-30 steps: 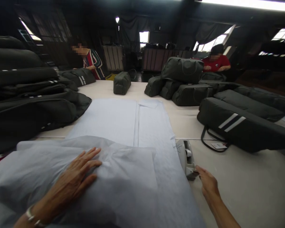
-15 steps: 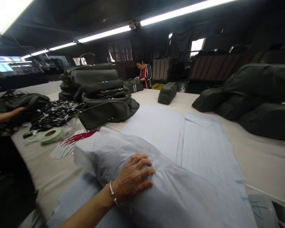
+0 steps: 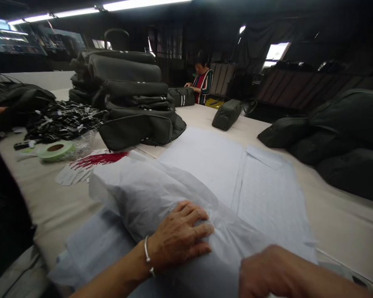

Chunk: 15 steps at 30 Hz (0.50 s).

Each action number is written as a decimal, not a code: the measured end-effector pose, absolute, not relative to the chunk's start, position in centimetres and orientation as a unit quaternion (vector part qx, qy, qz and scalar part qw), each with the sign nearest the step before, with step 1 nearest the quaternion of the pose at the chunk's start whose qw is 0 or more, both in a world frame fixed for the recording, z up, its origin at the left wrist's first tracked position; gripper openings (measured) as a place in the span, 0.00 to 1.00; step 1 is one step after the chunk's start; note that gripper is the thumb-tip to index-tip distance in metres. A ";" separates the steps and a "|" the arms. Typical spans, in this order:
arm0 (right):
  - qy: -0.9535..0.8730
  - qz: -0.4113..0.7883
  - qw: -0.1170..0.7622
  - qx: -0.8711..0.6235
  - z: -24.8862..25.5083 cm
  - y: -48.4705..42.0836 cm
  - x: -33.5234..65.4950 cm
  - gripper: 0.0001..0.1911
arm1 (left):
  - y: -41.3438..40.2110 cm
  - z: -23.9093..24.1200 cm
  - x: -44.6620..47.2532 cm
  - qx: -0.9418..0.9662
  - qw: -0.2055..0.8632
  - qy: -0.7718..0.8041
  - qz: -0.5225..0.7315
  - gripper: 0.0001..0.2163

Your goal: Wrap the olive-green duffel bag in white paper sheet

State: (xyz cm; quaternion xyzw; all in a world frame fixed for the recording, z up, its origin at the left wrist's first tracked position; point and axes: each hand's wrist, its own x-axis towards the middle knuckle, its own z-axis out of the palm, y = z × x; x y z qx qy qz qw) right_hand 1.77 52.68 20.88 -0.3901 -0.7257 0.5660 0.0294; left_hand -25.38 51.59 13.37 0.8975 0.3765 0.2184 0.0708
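My left hand lies flat, fingers spread, on a puffy bundle wrapped in white tissue paper at the near edge of the table. A silver bracelet is on that wrist. My right hand is low in the foreground just right of the bundle, seen from the back. Its fingers curl down out of sight, so I cannot see whether it holds anything. Flat white paper sheets lie spread on the table beyond the bundle.
A stack of dark green bags stands at the left, with more bags on the right and a small one further back. A green tape roll, red-printed tags and black straps lie left. A person in a striped top works at the far side.
My view has swung left, away from the tape dispenser. My right hand left the dispenser, went out of view, and is now beside the bundle. My left hand stays on the bundle.
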 end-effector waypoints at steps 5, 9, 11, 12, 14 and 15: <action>-0.776 0.481 -0.140 -0.382 22.2 61.1 -5.4 0.06 | 51.5 13.1 -25.3 0.893 0.080 0.382 0.225 0.15; -0.815 0.391 -0.184 -0.387 20.3 64.0 -6.6 0.06 | 51.4 13.4 -25.4 0.892 0.087 0.380 0.228 0.16; -0.835 0.347 -0.190 -0.384 19.8 64.5 -6.8 0.09 | 51.5 13.6 -25.5 0.894 0.089 0.378 0.222 0.16; -0.841 0.332 -0.190 -0.382 19.7 64.7 -6.8 0.12 | 51.5 13.7 -25.6 0.896 0.090 0.376 0.218 0.16; -0.841 0.336 -0.183 -0.382 19.3 65.1 -6.6 0.17 | 51.6 13.9 -25.7 0.901 0.089 0.372 0.205 0.16; -0.834 0.357 -0.178 -0.381 19.1 65.4 -6.3 0.19 | 51.6 14.0 -25.7 0.903 0.088 0.371 0.199 0.16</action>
